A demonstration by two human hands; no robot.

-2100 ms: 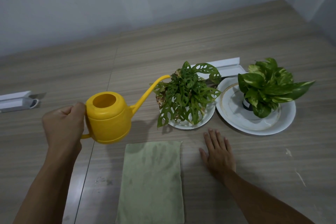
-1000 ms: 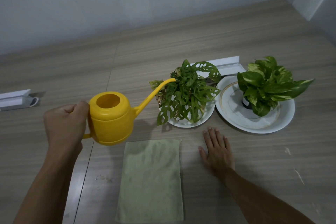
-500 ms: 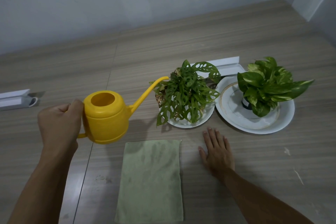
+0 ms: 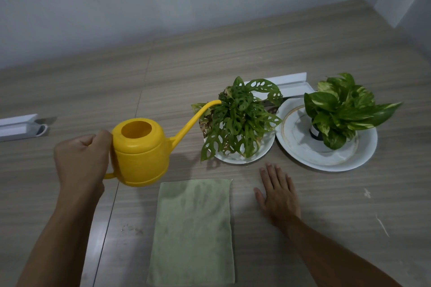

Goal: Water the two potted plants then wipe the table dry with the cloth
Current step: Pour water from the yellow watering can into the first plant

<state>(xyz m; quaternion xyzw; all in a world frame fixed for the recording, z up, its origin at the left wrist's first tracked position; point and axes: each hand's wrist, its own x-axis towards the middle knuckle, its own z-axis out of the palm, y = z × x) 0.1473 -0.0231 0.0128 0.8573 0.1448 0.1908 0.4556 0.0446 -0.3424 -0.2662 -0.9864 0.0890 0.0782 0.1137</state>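
My left hand [image 4: 81, 163] grips the handle of a yellow watering can [image 4: 142, 154], held above the table. Its long spout tip [image 4: 215, 102] reaches the left leaves of the holey-leaved plant [image 4: 240, 121], which stands on a small white plate [image 4: 235, 158]. To its right a variegated plant [image 4: 342, 109] in a dark pot sits on a larger gold-rimmed white plate [image 4: 326, 158]. A light green cloth [image 4: 193, 230] lies flat in front of me. My right hand [image 4: 277, 191] rests flat on the table, fingers apart, beside the cloth and just below the small plate.
The wooden table [image 4: 303, 53] meets a grey wall at the back. A white plastic strip [image 4: 289, 84] lies behind the plants. Another white strip with a metal piece [image 4: 21, 127] sits at the far left. Small white flecks [image 4: 367, 193] mark the table at right.
The watering can has shifted slightly right and its spout tip has moved back onto the left plant's leaves. My right hand has stayed flat on the table.
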